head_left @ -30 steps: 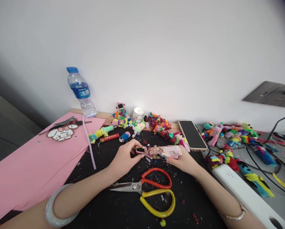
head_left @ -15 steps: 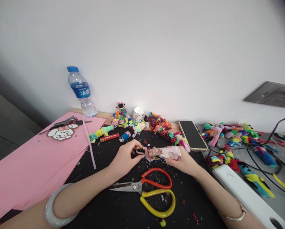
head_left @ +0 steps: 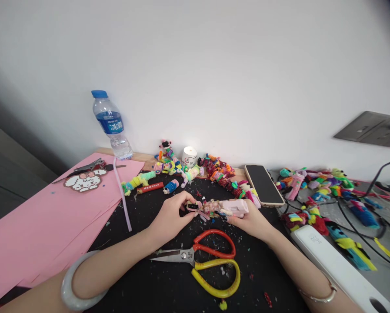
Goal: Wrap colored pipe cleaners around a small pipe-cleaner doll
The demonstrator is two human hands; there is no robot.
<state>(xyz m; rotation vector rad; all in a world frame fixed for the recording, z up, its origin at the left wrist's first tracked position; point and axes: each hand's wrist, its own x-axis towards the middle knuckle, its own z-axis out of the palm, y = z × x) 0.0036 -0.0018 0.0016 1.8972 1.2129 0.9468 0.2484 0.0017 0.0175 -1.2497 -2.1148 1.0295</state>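
Note:
My left hand point(head_left: 177, 211) pinches a small fuzzy pipe-cleaner piece point(head_left: 192, 207), black and pink, between thumb and fingers. A pale pink plastic hand tool point(head_left: 235, 208) is gripped in my right hand point(head_left: 251, 221). Its front end, crusted with brownish and multicoloured fuzz, points left and meets or nearly meets the piece; exact contact is unclear. My fingers partly hide both. Just below my hands lies a pair of scissors point(head_left: 214, 264) with one red and one yellow handle, blades toward the left and slightly apart.
Pipe-cleaner figures line the back, beside a white cup point(head_left: 190, 156). A phone point(head_left: 265, 184) lies right of them; a white power bank-like block point(head_left: 338, 269) and cables are farther right. Pink paper point(head_left: 51, 226) and a water bottle point(head_left: 111, 126) stand left. Scraps litter the black mat point(head_left: 132, 278).
The fuzzy front of the pink tool has turned slightly, and a pink strip now shows beneath the piece. Both hands stay in nearly the same place.

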